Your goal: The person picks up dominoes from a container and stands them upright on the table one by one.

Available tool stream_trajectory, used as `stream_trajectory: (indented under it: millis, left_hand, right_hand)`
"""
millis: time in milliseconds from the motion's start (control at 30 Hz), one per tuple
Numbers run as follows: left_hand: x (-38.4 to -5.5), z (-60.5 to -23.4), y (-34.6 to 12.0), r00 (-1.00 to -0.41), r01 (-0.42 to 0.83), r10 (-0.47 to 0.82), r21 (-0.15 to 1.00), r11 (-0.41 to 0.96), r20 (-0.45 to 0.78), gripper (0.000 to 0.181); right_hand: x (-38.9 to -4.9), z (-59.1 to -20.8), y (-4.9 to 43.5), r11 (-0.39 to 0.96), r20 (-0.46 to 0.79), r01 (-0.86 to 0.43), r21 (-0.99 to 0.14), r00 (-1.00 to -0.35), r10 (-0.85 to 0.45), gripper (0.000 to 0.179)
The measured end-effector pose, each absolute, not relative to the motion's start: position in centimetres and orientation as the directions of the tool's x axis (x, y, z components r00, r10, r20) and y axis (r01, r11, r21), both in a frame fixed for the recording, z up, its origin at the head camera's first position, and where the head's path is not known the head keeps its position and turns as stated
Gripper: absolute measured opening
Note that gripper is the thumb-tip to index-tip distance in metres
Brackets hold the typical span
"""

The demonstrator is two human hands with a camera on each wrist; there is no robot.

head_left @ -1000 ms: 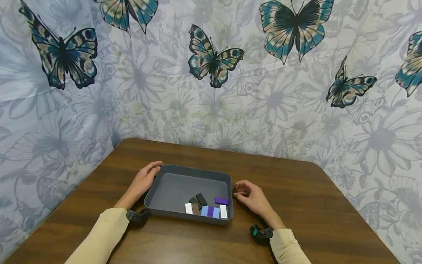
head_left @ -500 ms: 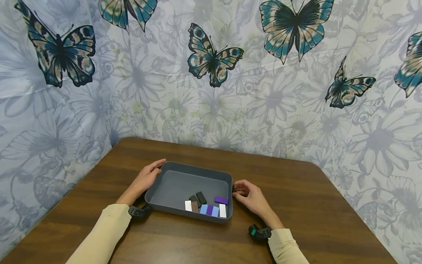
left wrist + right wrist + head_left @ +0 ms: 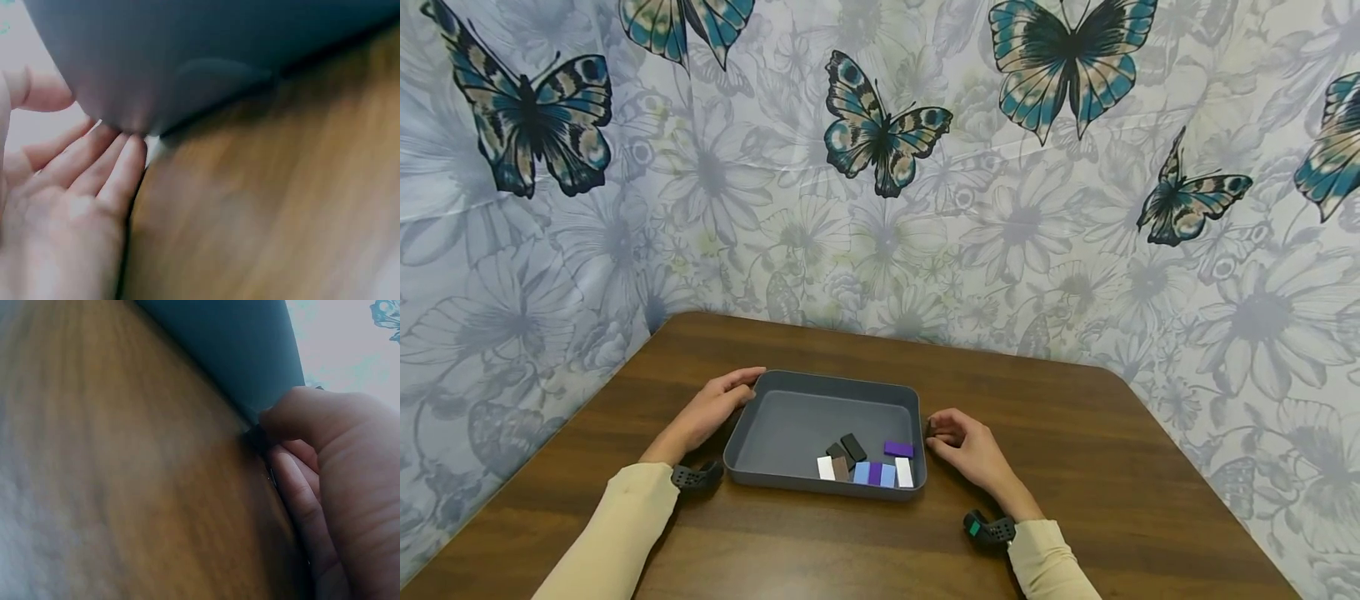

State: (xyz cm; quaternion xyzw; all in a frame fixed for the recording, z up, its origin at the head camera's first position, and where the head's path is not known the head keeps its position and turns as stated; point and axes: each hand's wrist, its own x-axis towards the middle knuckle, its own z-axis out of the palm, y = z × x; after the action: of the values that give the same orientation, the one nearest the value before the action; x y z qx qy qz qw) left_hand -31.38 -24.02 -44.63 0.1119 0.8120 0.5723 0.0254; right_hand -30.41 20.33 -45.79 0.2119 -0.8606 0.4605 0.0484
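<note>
A grey rectangular tray (image 3: 801, 421) lies on the table between both hands. Along its near side and right part are small flat blocks: dark ones (image 3: 853, 447), a brown one (image 3: 841, 469), white ones (image 3: 903, 472), light blue ones (image 3: 861, 473) and purple ones (image 3: 898, 450). My left hand (image 3: 707, 412) touches the tray's far left corner, fingers fairly straight; the left wrist view has its fingertips right at the tray wall. Just outside the right wall, my right hand (image 3: 966, 446) pinches a small dark block (image 3: 253, 439), mostly hidden behind the thumb.
The brown wooden table (image 3: 1037, 400) extends past the tray on all sides. Behind it hangs a pale floral cloth (image 3: 887, 267) with butterflies. Each wrist wears a black band, the right one (image 3: 991, 530) with a green patch.
The tray has shifted a little left and turned slightly, its right wall now farther from my right hand. My left hand has moved left with it; my right hand has barely moved.
</note>
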Motion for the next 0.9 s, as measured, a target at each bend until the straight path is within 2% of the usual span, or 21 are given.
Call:
stream_trajectory:
  millis: [167, 400, 900]
  left_hand:
    - [-31.2, -44.8, -22.9, -0.982, 0.178, 0.139, 0.889, 0.421, 0.131, 0.050]
    - [-31.2, -45.3, -22.4, -0.981, 0.196, 0.112, 0.827, 0.527, 0.161, 0.051]
    - [-31.2, -45.4, -22.2, -0.973, 0.229, 0.110, 0.810, 0.541, 0.201, 0.049]
  right_hand:
    - [-30.6, -45.8, 20.4, 0.503, 0.281, -0.405, -0.764, -0.910, -0.305, 0.027]
    - [-30.6, -46.1, 20.4, 0.509, 0.271, -0.398, -0.763, -0.912, -0.307, 0.028]
    - [-30.4, -46.0, 20.4, 0.509, 0.271, -0.402, -0.761, -0.910, -0.314, 0.028]
